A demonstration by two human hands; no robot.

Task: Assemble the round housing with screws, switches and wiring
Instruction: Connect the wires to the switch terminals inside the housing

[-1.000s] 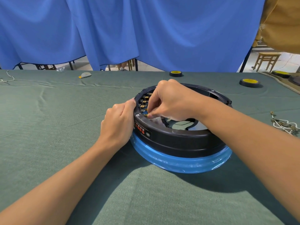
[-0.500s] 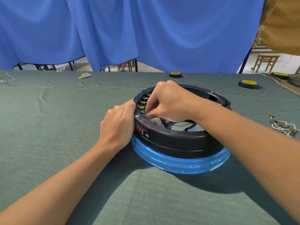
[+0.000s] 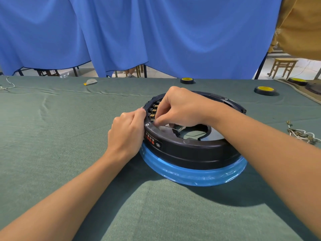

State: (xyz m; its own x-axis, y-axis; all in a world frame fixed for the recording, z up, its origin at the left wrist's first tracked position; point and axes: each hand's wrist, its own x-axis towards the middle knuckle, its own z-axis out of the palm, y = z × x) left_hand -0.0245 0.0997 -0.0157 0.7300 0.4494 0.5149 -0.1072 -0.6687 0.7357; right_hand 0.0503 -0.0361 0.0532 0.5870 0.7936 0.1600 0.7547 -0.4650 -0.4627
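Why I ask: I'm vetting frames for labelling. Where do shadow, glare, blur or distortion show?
Head view: sharp throughout; round housing and forearms throw shadow on the green cloth toward the camera; faint sheen on the blue film ring; wide-angle stretch enlarges those forearms; right hand shades the switch terminals.

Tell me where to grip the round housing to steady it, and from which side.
Grip the round housing by its black outer wall at the left rim, beside the switches, coming from the left, as the left hand does. The wall stands upright there, leaving the open top free for the right hand.
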